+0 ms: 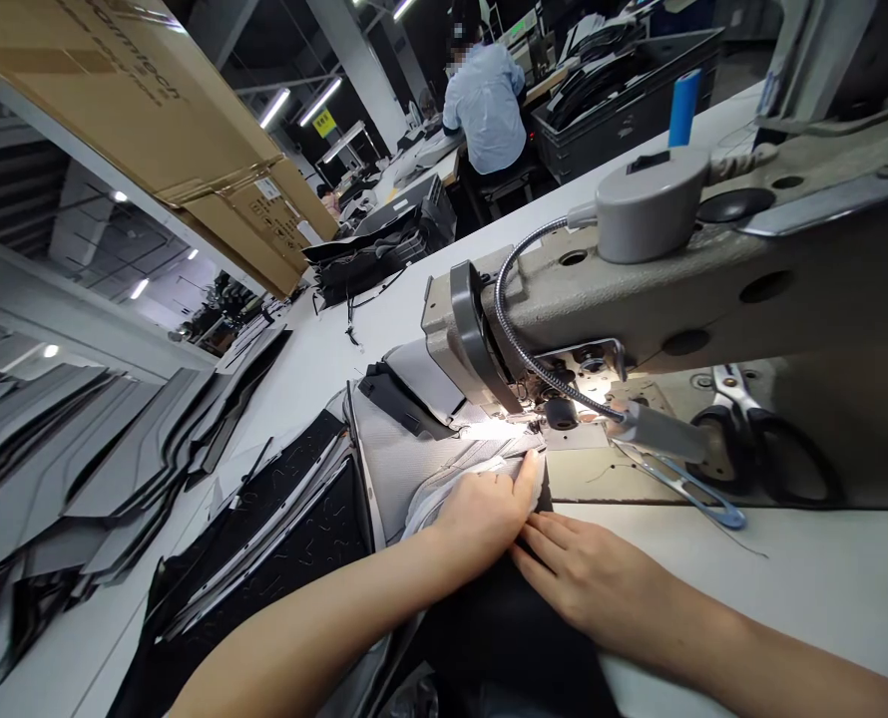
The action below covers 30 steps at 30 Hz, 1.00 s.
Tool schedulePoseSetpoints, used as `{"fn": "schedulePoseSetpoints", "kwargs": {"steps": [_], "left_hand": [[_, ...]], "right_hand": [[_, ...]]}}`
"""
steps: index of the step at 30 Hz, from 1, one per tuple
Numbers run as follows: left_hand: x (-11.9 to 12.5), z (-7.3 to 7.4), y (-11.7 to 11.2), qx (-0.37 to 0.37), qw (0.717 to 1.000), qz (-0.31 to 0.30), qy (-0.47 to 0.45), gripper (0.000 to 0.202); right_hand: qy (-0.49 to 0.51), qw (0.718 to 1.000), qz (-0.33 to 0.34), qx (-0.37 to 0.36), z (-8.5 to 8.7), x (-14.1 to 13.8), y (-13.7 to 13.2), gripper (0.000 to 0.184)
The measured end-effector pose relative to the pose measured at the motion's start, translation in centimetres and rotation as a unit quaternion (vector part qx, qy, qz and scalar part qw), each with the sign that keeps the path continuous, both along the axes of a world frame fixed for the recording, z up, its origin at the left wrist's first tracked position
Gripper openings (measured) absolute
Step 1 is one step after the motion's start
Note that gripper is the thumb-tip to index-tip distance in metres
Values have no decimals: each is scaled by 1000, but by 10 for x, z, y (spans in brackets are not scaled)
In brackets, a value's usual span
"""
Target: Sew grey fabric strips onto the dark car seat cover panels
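Observation:
Grey and black fabric panels (391,449) lie under the lit needle area of a sewing machine (459,329). My left hand (485,514) presses on the fabric just in front of the needle, its index finger pointing toward the presser foot and the other fingers curled over a bunched light grey edge. Close beside it, my right hand (583,568) has its fingers together on the edge of the black fabric (511,618), the fingertips partly under my left hand. Black fabric hangs down toward my lap. The seam under the foot is lost in glare.
Black-handled scissors (758,439) and a blue-handled tool (705,499) lie at the machine's base. Stacks of grey panels (115,449) cover the left side. A cardboard box (152,110) stands upper left. Beyond, a person in a light blue shirt (485,105) sits near a dark crate (624,110).

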<state>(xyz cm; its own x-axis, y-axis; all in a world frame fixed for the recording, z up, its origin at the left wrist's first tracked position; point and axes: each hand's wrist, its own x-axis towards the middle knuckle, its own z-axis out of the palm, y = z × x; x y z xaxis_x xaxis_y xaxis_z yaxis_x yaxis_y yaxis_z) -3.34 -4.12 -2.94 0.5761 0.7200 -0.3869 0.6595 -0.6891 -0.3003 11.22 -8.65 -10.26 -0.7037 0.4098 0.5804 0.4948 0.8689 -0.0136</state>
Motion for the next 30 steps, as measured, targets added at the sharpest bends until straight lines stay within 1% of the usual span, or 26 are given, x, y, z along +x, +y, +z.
{"fn": "schedulePoseSetpoints", "kwargs": {"steps": [3,5,8,11,14,16,19,21,23,25,27,30], "left_hand": [[1,0,-2,4,1000,8,-7,53],[2,0,-2,3,1000,3,-10,53],[5,4,-1,-5,1000,2,-7,55],[7,9,3,-27,999,23,5,66],[8,11,5,-48,998,46,6,77],[8,10,4,-53,997,50,3,77],[8,8,3,-58,997,42,-8,69],[9,10,3,-72,996,48,-23,69],[9,14,7,-95,992,77,-43,73],[11,21,13,-123,983,117,-72,72],[12,26,20,-149,972,150,-104,67],[15,30,25,-168,964,168,-120,69]], "right_hand": [[6,1000,-1,-11,2,0,0,26],[8,1000,2,-17,3,1,1,24],[16,1000,14,-19,4,2,3,26],[31,999,28,-18,5,3,5,28],[36,999,34,-17,6,5,7,28],[34,999,37,-21,7,5,7,28],[29,998,39,-30,8,6,7,28],[27,998,37,-32,9,7,7,27],[23,998,38,-33,9,7,7,27],[19,998,44,-45,9,8,7,25],[18,995,55,-80,8,7,7,25],[35,986,67,-147,8,4,8,33]]}}
